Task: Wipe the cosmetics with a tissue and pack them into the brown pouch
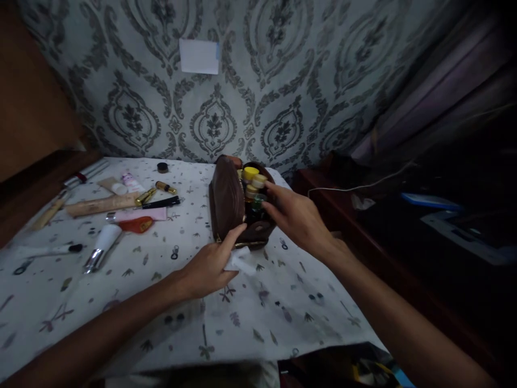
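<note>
A brown zippered bag [226, 196] stands unzipped near the back of the table. Inside its opening are a yellow-lidded jar [251, 173] and several small jars, one of them green [259, 201]. My right hand [297, 218] reaches in from the right, its fingers bent around a small pale-lidded jar [259, 181]. With fingers apart, my left hand [210, 269] touches the bag's front edge with a fingertip. A crumpled white item [243, 262] lies between this hand and the bag; whether the hand grips it is unclear.
Cosmetics cover the table's left side: a beige tube [103, 205], a pink tube [157, 214], an orange item [136, 224], a white-and-silver bottle [102, 248] and a brush [52, 249]. A black jar [162, 167] sits near the patterned wall. Dark furniture stands at right.
</note>
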A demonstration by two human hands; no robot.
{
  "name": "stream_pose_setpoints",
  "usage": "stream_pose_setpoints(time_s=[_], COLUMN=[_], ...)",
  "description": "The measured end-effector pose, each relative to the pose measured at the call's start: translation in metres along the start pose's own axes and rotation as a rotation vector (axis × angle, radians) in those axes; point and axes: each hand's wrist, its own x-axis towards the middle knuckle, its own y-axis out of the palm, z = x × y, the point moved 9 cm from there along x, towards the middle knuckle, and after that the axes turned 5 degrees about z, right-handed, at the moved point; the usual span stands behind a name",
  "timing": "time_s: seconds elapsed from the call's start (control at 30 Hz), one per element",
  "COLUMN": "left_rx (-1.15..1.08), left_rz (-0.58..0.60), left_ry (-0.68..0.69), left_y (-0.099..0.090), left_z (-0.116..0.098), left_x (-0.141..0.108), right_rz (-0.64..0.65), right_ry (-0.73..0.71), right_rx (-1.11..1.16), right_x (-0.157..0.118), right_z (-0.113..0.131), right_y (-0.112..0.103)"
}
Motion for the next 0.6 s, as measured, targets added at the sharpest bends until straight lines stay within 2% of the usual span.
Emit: stream_pose_setpoints(time_s=[0.07,0.17,0.27,0.37,0.47,0.6], left_rx=[-0.007,0.035,0.063,0.082,0.06,-0.047], left_rz=[-0.031,-0.07,-0.128,-0.216,-0.363,-0.604], left_ry=[0.039,0.064,-0.02,-0.123,-0.146,-0.161], left_y=[-0.006,-0.018,-0.036,-0.058,-0.083,-0.116], left_z=[0.003,0.016,0.043,0.07,0.087,0.107], left_x=[-0.008,-0.023,-0.039,-0.056,-0.071,-0.089], right_rz=[-0.116,-0.199,-0.18,-0.132,-0.073,0.107], right_ry=[-0.069,-0.221,-0.377,-0.438,-0.397,-0.133], right_rx=[0.075,0.142,0.226,0.351,0.524,0.763], right_x=[-0.009,-0.023,-0.031,-0.03,-0.017,0.019], right_z=[0.011,0.041,0.082,0.118,0.14,0.142], right_y=[-0.008,-0.009,0.007,0.032,0.066,0.133])
